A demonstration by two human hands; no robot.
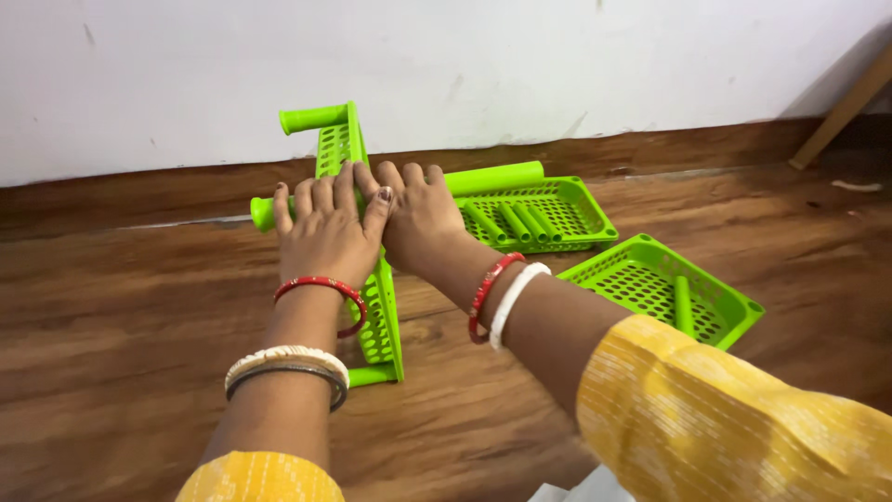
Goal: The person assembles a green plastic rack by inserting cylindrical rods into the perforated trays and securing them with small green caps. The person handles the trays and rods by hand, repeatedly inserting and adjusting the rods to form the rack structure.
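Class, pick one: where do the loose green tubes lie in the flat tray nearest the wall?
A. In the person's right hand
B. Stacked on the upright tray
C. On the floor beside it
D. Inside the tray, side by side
D: several green tubes lie side by side inside the flat tray by the wall.

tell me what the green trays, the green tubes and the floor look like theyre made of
Green trays: likely moulded plastic, uniform bright colour, a perforated grid base, slight sheen. Green tubes: seemingly the same plastic, smooth and glossy. Floor: wood or wood-look laminate, brown grain streaks, satin finish; which one cannot be told.
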